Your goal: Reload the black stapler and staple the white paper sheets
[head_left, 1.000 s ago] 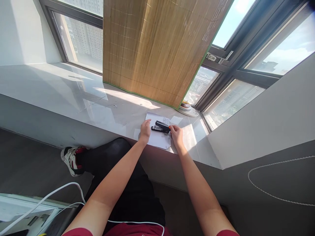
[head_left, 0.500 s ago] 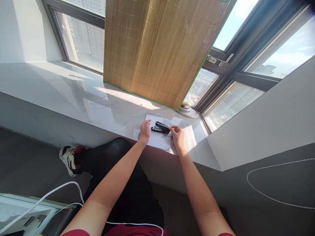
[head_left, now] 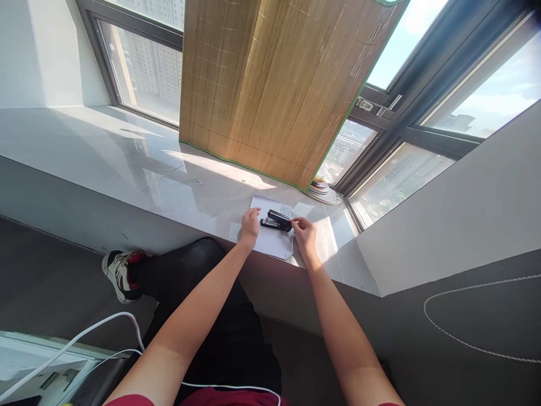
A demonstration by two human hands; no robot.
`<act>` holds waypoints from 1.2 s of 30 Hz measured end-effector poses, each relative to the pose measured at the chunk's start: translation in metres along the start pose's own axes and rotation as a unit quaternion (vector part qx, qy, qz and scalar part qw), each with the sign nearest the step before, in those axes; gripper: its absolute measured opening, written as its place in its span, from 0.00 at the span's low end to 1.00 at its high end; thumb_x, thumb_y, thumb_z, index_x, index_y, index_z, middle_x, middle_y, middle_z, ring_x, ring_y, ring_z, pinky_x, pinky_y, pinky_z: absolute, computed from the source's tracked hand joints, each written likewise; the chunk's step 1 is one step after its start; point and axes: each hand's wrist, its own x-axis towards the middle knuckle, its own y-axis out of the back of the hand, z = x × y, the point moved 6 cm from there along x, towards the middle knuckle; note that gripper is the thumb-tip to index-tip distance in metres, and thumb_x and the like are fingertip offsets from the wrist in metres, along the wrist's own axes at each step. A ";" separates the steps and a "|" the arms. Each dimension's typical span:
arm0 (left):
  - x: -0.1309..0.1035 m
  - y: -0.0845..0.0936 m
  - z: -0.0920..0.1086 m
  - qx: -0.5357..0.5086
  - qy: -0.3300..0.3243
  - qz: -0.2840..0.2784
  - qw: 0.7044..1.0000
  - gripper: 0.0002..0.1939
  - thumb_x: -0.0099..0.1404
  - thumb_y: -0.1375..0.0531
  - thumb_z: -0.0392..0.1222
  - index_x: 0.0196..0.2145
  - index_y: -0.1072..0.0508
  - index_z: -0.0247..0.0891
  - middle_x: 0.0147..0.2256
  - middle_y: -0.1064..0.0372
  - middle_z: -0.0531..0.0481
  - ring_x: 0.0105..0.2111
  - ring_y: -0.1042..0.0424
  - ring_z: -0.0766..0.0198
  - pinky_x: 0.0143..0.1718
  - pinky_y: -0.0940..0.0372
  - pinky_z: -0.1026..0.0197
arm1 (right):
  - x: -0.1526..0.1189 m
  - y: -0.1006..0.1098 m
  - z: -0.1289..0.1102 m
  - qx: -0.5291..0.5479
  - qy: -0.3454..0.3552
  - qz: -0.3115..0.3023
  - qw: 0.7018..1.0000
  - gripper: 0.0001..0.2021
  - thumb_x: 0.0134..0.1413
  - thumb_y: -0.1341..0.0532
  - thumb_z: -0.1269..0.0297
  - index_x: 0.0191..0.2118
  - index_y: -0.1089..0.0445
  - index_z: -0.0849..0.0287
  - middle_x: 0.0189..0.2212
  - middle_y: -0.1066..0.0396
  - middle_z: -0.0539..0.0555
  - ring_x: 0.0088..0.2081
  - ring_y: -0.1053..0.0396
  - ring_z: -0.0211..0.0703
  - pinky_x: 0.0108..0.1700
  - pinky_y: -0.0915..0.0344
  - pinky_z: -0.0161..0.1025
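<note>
A black stapler (head_left: 277, 220) lies on white paper (head_left: 270, 243) with some dark print, on the pale window ledge. Its jaws part toward the left. At its right end my right hand (head_left: 305, 232) pinches a small orange piece, mostly hidden by the fingertips. My left hand (head_left: 250, 225) rests at the paper's left edge, its fingers closed together and bent; whatever they hold, if anything, is hidden.
A bamboo blind (head_left: 270, 90) hangs over the ledge (head_left: 169, 186). A stack of round plates (head_left: 323, 190) stands in the window corner. Below the ledge are a bent leg with a shoe (head_left: 122, 276) and a white cable (head_left: 93, 327).
The fingers of my right hand have closed further over the orange piece, so less of it shows. The view has shifted very slightly; the stapler and my left hand otherwise look the same.
</note>
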 end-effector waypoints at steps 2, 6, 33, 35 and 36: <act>-0.001 0.000 0.001 -0.001 0.001 0.002 1.000 0.15 0.71 0.45 0.46 0.45 0.20 0.41 0.59 0.26 0.40 0.63 0.29 0.49 0.65 0.38 0.51 | -0.001 -0.001 0.001 0.012 -0.016 -0.010 1.000 0.16 0.51 0.34 0.49 0.33 0.22 0.60 0.19 0.43 0.44 0.23 0.49 0.35 0.26 0.52 0.36; -0.003 0.000 0.004 -0.013 0.010 0.008 1.000 0.13 0.71 0.45 0.44 0.43 0.20 0.41 0.58 0.25 0.40 0.63 0.29 0.50 0.65 0.38 0.51 | -0.002 -0.003 0.005 0.058 -0.064 -0.022 0.996 0.17 0.49 0.33 0.49 0.35 0.21 0.60 0.19 0.42 0.44 0.22 0.49 0.34 0.24 0.54 0.35; -0.015 0.001 0.024 -0.269 0.095 0.061 0.956 0.14 0.74 0.47 0.40 0.42 0.20 0.38 0.60 0.25 0.41 0.67 0.32 0.58 0.74 0.48 0.54 | -0.004 -0.017 -0.014 -0.147 0.170 -0.063 0.972 0.15 0.56 0.31 0.52 0.44 0.23 0.56 0.37 0.22 0.55 0.40 0.27 0.52 0.45 0.30 0.48; -0.016 -0.001 0.026 -0.310 0.104 0.046 0.944 0.16 0.76 0.48 0.41 0.45 0.20 0.36 0.60 0.25 0.40 0.66 0.31 0.58 0.73 0.46 0.54 | -0.010 -0.011 -0.024 -0.150 0.221 -0.016 0.964 0.11 0.59 0.32 0.56 0.43 0.24 0.55 0.37 0.23 0.56 0.41 0.28 0.52 0.43 0.30 0.47; -0.017 -0.003 0.027 -0.333 0.113 0.039 0.935 0.16 0.76 0.48 0.42 0.47 0.21 0.36 0.59 0.25 0.39 0.66 0.31 0.57 0.72 0.43 0.55 | -0.013 -0.008 -0.030 -0.152 0.249 0.010 0.956 0.09 0.60 0.33 0.58 0.42 0.25 0.55 0.38 0.23 0.56 0.42 0.28 0.52 0.43 0.29 0.46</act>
